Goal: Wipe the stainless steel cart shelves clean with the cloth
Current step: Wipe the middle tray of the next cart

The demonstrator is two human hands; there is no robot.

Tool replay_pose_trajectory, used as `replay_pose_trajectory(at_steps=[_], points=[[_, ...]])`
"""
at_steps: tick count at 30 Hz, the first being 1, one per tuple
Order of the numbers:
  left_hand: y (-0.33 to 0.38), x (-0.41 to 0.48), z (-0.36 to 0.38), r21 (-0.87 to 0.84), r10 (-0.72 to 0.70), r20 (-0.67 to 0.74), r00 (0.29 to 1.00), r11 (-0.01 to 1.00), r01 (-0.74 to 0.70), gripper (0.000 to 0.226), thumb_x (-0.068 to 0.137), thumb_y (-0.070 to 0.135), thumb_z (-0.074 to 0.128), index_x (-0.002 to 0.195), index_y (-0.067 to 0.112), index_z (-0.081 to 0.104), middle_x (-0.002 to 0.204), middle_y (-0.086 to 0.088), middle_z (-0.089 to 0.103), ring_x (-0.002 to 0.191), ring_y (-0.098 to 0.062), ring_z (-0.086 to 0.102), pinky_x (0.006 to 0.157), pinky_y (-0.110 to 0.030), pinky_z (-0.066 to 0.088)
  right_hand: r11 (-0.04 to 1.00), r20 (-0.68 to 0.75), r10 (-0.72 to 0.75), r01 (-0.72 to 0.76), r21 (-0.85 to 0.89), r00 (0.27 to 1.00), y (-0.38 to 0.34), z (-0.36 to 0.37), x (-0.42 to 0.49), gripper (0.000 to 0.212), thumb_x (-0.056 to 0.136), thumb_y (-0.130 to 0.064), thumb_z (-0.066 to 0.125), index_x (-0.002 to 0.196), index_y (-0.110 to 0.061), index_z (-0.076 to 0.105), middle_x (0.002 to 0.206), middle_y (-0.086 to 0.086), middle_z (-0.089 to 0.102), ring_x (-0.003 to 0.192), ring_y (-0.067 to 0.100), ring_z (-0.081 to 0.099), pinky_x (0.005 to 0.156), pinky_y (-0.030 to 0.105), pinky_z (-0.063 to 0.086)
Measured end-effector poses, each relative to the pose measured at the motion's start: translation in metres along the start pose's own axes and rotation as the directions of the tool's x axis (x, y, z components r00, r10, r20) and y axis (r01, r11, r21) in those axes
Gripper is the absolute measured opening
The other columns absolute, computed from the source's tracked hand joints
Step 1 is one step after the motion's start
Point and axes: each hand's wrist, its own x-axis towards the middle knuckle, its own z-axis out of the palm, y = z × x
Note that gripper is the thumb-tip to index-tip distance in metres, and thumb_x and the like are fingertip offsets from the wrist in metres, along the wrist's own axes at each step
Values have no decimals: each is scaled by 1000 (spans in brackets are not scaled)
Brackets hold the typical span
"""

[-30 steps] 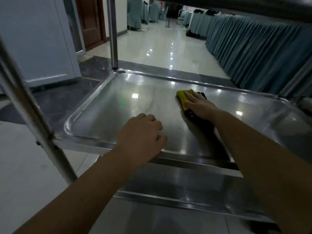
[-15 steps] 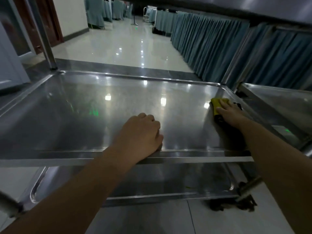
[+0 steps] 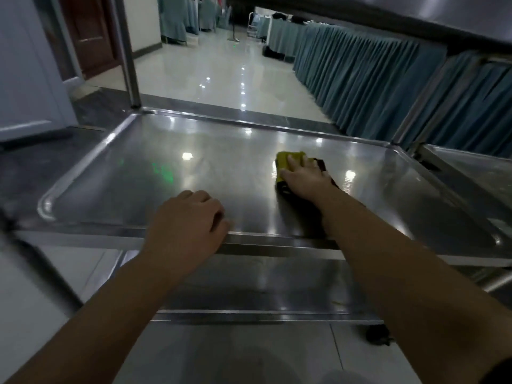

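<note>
Soft, light cloth (image 3: 289, 159): your right hand (image 3: 303, 180) pins it under flat fingers; left hand (image 3: 188, 217), fingers curled, braces the near edge of the shelf (image 3: 124, 187).

Banquet hall: skirted tables (image 3: 360, 79) (teal) line polished floor (image 3: 221, 70)

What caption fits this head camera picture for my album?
Right hand presses a yellow cloth on the steel cart shelf while the left hand rests on its front edge.
</note>
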Motion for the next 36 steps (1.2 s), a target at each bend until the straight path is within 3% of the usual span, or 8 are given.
replay_pose_trajectory(at_steps=[4,8,14,18,24,29,33,36], points=[[-40,-36,-22,-3,-102,-35,994,995,102,44,83,49,35,86,23,70,85,4,63,78,-18,56,67,-35,46,972,72,-233,233,16,970,-112,21,-10,61,99,-53,23,153,-33,4,161,4,-8,147,26,-7,117,47,-1],[-61,-62,-34,44,-159,-67,985,986,163,38,83,44,40,90,22,70,86,4,64,79,-19,56,68,-33,43,869,154,-493,494,31,857,-186,40,-38,63,98,-56,28,152,-37,3,161,1,-9,147,23,-9,117,46,-1],[-52,-72,-40,-19,-133,-87,987,991,132,42,85,43,39,100,20,70,92,3,67,83,-20,60,72,-35,47,780,186,-619,626,25,763,-157,41,-63,67,95,-60,33,151,-40,2,161,-6,-8,147,17,-10,118,42,1],[-20,-58,-30,-25,-102,-104,989,995,100,32,83,37,48,89,15,71,83,-2,67,75,-26,61,68,-37,51,855,144,-516,517,32,844,-83,25,-62,65,96,-58,34,151,-41,4,160,-8,-6,147,14,-7,117,40,3],[40,-31,-6,13,68,-20,997,998,-68,35,82,37,41,81,17,69,78,0,64,71,-23,58,65,-34,48,978,64,-206,204,45,976,62,-8,-56,60,98,-55,34,150,-42,8,161,-7,-2,147,22,3,116,42,9],[83,-18,10,7,147,32,989,989,-148,41,80,41,37,86,17,69,82,0,65,79,-25,60,71,-37,50,993,39,93,-95,67,995,174,-37,-58,62,97,-56,34,152,-36,11,161,-2,-1,148,24,2,118,45,5],[96,-17,16,32,176,33,984,984,-177,40,80,42,37,89,19,69,85,1,65,81,-23,60,72,-35,48,945,96,204,-170,-278,974,246,-55,-72,75,90,-70,8,151,-29,20,161,6,-8,146,34,-4,119,46,2],[92,-20,16,38,162,5,987,986,-162,39,78,40,40,88,17,70,84,1,66,80,-24,61,72,-35,48,890,80,229,-175,-421,970,266,-58,-88,55,99,-47,10,150,-28,19,160,9,-11,146,36,-5,118,37,5]])
